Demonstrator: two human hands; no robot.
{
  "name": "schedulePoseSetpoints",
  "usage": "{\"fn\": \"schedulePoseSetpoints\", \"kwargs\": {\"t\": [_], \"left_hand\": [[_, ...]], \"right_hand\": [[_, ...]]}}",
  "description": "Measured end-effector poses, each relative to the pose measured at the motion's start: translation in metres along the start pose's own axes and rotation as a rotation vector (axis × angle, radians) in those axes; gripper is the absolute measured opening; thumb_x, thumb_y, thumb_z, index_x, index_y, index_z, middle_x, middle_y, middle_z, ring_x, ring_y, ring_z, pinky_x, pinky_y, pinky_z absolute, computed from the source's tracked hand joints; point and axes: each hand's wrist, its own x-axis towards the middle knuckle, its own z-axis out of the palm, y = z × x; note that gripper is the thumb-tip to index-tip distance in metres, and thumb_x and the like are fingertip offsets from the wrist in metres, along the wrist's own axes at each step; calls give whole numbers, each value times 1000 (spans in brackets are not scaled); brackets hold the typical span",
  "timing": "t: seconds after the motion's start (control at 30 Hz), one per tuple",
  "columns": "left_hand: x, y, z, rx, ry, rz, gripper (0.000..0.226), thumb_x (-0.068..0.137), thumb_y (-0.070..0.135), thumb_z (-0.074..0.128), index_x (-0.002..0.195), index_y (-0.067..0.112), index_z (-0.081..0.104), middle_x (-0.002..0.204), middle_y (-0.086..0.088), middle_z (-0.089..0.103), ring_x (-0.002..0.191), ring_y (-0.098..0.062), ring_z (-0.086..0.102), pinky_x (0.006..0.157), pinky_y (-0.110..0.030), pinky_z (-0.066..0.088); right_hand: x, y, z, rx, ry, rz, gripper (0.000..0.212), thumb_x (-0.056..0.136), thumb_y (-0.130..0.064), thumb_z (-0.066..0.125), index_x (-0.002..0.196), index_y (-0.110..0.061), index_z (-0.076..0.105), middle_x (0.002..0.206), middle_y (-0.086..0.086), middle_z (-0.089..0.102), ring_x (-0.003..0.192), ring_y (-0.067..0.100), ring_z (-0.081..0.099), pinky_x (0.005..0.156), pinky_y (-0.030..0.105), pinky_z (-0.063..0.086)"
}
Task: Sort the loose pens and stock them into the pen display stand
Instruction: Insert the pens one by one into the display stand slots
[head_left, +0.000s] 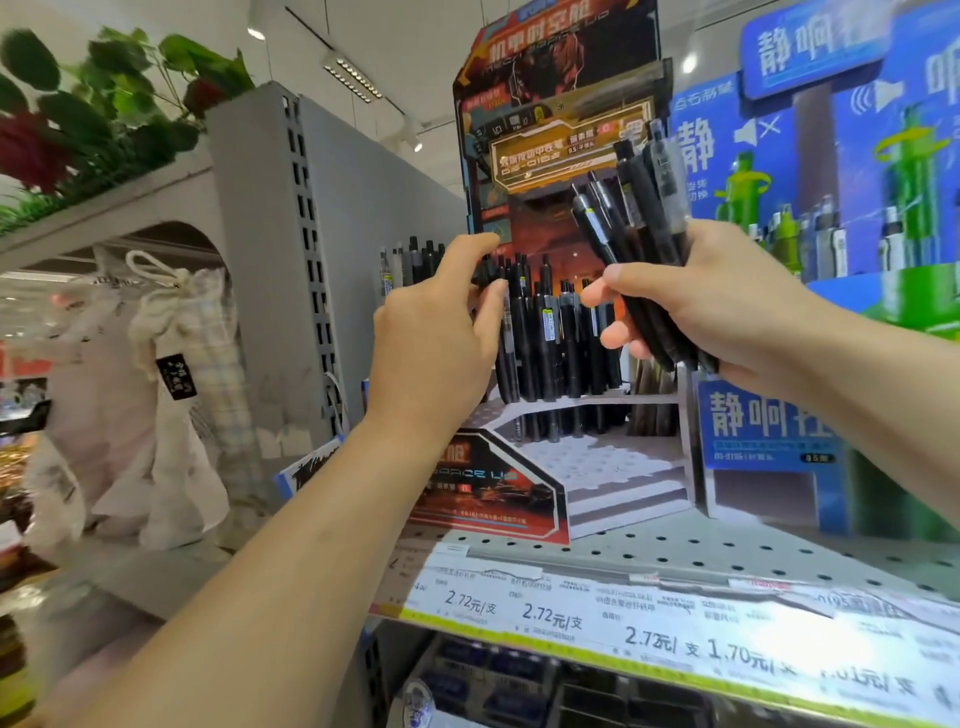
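A perforated metal shelf carries the stock; price labels run along its front edge. On it stands the pen display stand, a tall cardboard unit printed in red, orange and black, with a stepped grey base. Its upper tier holds a dense row of upright black pens, clips upward, filling the left and centre of the tier; the lower steps carry no pens that can be made out. Just to its right stands a blue display printed with green bottles. Left of the shelf, cloth bags hang under an arched grey panel, with artificial plants above.

The left hand is raised at the left end of the pen row, thumb and fingertips pinching the top of one pen there. The right hand is held beside the stand, fingers wrapped round a bundle of loose black pens, their ends fanning upward and leftward in front of the stand's back panel.
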Motion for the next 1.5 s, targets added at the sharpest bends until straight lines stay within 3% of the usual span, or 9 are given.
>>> {"fn": "schedulePoseSetpoints", "kwargs": {"t": [0.63, 0.8, 0.9, 1.0, 1.07, 1.17, 1.23, 1.37, 1.5], "left_hand": [[5, -9, -15, 12, -80, -64, 30, 98, 24, 63, 128, 21, 63, 74, 4, 71, 64, -17, 69, 75, -43, 60], [20, 0, -16, 172, -373, -149, 43, 100, 27, 51, 143, 27, 51, 99, -6, 74, 97, -30, 67, 94, -47, 53], [41, 5, -15, 228, -685, -275, 52, 98, 17, 45, 150, 24, 42, 127, -16, 66, 97, -31, 71, 86, -43, 60], [50, 10, -12, 161, -935, -455, 50, 98, 8, 42, 148, 13, 40, 101, -17, 74, 72, -27, 76, 69, -43, 64], [52, 11, -9, 204, -1003, -453, 31, 98, 10, 43, 129, 10, 50, 91, -13, 76, 75, -28, 76, 71, -44, 63], [51, 9, -7, 146, -949, -498, 43, 97, 11, 47, 140, 10, 44, 97, -13, 75, 74, -28, 76, 68, -42, 64], [44, 9, -9, -24, -829, -542, 60, 97, 11, 43, 154, 25, 27, 91, -11, 73, 59, -23, 74, 58, -38, 63], [27, 17, -8, -434, -401, -558, 41, 97, 21, 47, 136, 36, 49, 85, 2, 72, 57, -15, 72, 51, -29, 59], [22, 30, -2, -649, -306, -607, 35, 99, 28, 59, 133, 32, 53, 99, -1, 69, 72, -11, 75, 53, -22, 56]], "right_hand": [[-3, -2, 3, -19, -65, 5, 10, 99, -15, 63, 109, -18, 61, 90, 0, 79, 62, 19, 74, 49, 25, 55], [-4, -4, 4, -7, -38, 30, 13, 96, -15, 68, 107, -15, 62, 86, 3, 78, 62, 20, 74, 47, 25, 54], [-5, -5, 5, 1, -29, 50, 11, 94, -16, 71, 102, -14, 63, 82, 7, 74, 68, 22, 77, 49, 26, 56], [-6, -6, 5, 5, -51, 54, 8, 95, -16, 70, 100, -14, 65, 72, 1, 75, 71, 22, 77, 51, 27, 57], [-6, -6, 5, 9, -68, 56, 7, 95, -14, 69, 100, -14, 65, 71, 0, 75, 70, 22, 77, 49, 26, 56], [-7, -8, 6, 13, -85, 68, 6, 95, -12, 68, 100, -12, 64, 83, 9, 74, 73, 23, 78, 50, 25, 56], [-8, -8, 6, 13, -98, 69, 4, 95, -12, 68, 98, -12, 64, 80, 10, 76, 73, 24, 78, 50, 25, 57], [-8, -7, 7, 28, -146, 57, 6, 94, -9, 68, 97, -14, 66, 76, 5, 78, 76, 25, 78, 53, 26, 59], [-8, -6, 6, 31, -203, 43, 14, 94, -9, 70, 104, -18, 69, 88, 6, 79, 80, 25, 78, 59, 29, 62]]}}
